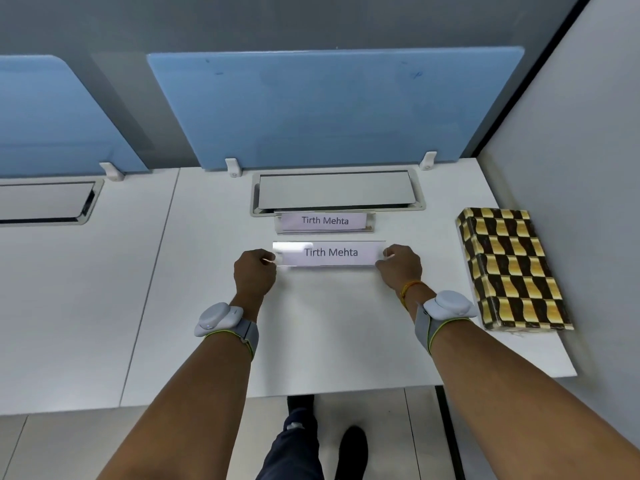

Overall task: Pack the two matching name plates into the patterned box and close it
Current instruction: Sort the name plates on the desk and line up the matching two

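Two clear acrylic name plates with the same printed label are on the white desk. The near name plate [330, 253] is gripped at both ends: my left hand [254, 271] pinches its left end and my right hand [400, 266] pinches its right end. Just behind it the far name plate [325, 221] stands alone, untouched. The patterned box [510, 268], with a black-and-gold wavy check pattern, lies closed on the desk's right side, well apart from both hands.
A grey cable flap [334, 194] is set into the desk [207, 306] behind the plates. Blue divider panels [332, 109] stand along the back edge. A grey wall [588, 168] borders the right. My legs and shoes show below the front edge.
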The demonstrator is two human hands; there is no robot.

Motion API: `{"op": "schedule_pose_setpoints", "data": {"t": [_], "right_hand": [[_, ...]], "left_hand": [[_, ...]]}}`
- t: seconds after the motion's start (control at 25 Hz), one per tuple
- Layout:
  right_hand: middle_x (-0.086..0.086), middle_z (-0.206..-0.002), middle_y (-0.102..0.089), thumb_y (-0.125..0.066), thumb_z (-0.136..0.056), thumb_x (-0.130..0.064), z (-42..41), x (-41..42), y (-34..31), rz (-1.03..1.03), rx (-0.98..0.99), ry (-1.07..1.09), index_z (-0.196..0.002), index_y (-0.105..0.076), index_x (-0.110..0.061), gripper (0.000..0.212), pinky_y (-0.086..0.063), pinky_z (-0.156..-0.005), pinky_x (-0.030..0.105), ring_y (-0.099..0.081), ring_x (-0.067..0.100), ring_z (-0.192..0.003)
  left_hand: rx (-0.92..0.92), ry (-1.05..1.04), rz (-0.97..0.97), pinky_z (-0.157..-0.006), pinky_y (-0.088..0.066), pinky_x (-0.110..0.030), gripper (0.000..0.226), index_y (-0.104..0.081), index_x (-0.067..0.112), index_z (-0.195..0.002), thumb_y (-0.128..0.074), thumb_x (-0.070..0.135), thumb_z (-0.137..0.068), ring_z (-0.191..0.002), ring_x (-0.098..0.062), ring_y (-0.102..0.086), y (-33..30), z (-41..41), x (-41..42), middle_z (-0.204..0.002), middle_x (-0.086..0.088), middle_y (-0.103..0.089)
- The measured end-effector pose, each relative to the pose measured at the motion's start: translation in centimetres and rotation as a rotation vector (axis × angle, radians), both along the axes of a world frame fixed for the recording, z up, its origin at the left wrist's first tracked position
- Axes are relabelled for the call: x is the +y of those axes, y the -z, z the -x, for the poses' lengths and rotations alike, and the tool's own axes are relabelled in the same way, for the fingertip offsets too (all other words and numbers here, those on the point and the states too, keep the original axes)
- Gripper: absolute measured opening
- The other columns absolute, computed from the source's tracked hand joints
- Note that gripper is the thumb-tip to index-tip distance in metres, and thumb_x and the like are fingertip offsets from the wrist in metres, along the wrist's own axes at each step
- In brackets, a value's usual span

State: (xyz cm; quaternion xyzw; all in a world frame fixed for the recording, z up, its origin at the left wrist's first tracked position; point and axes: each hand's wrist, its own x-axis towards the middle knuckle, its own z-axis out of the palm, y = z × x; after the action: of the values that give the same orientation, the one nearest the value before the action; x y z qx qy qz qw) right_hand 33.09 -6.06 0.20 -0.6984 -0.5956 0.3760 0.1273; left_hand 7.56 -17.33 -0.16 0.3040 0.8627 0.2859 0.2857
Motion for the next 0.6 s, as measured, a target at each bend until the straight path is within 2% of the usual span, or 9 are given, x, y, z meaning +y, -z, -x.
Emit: {"op": "schedule_pose_setpoints", "data": {"t": [0.12,0.28,0.4,0.52,0.6], "right_hand": [[0.018,-0.12,-0.07,-0.069,-0.085,-0.013,1.7,2.6,0.9,-0.007,0.006,0.045,-0.12,-0.067,-0.003,0.037,-0.05,-0.096,0.034,-0.064,0.037,-0.113],[0.018,-0.121,-0.069,-0.07,-0.085,-0.017,2.9,4.0,2.8,0.007,-0.04,0.081,-0.118,-0.067,-0.002,0.036,-0.049,-0.095,0.035,-0.063,0.039,-0.113],[0.017,-0.119,-0.07,-0.068,-0.086,-0.02,3.1,3.8,3.3,-0.003,-0.058,0.11,-0.115,-0.069,-0.003,0.034,-0.049,-0.094,0.034,-0.063,0.038,-0.113],[0.016,-0.115,-0.071,-0.064,-0.088,-0.024,2.9,3.9,2.6,-0.047,-0.026,0.165,-0.114,-0.068,-0.004,0.033,-0.048,-0.091,0.031,-0.064,0.036,-0.11],[0.015,-0.111,-0.072,-0.063,-0.088,-0.026,2.5,4.0,1.6,-0.062,0.01,0.197,-0.112,-0.068,-0.005,0.032,-0.048,-0.089,0.031,-0.065,0.035,-0.106]], "left_hand": [[0.002,-0.028,-0.029,-0.089,-0.053,-0.031,0.023,-0.079,0.009,-0.1,-0.065,0.007,-0.081,-0.1,-0.034,-0.07,0.9,1.1,1.9,-0.103,-0.014,-0.078],[-0.024,-0.021,0.029,-0.085,-0.044,-0.022,0.021,-0.079,0.008,-0.1,-0.069,0.008,-0.082,-0.105,-0.031,-0.069,3.2,2.4,3.4,-0.105,-0.013,-0.078],[-0.015,-0.045,0.018,-0.082,-0.044,-0.023,0.024,-0.079,0.008,-0.099,-0.062,0.007,-0.084,-0.102,-0.033,-0.069,3.4,2.5,3.6,-0.103,-0.014,-0.078],[0.074,-0.117,-0.07,-0.073,-0.044,-0.027,0.026,-0.077,0.007,-0.092,-0.054,0.016,-0.085,-0.091,-0.037,-0.068,2.0,1.9,4.4,-0.093,-0.018,-0.075],[0.108,-0.106,-0.147,-0.073,-0.042,-0.027,0.027,-0.076,0.008,-0.093,-0.053,0.02,-0.085,-0.09,-0.037,-0.067,0.6,0.9,5.6,-0.094,-0.017,-0.073]]}}
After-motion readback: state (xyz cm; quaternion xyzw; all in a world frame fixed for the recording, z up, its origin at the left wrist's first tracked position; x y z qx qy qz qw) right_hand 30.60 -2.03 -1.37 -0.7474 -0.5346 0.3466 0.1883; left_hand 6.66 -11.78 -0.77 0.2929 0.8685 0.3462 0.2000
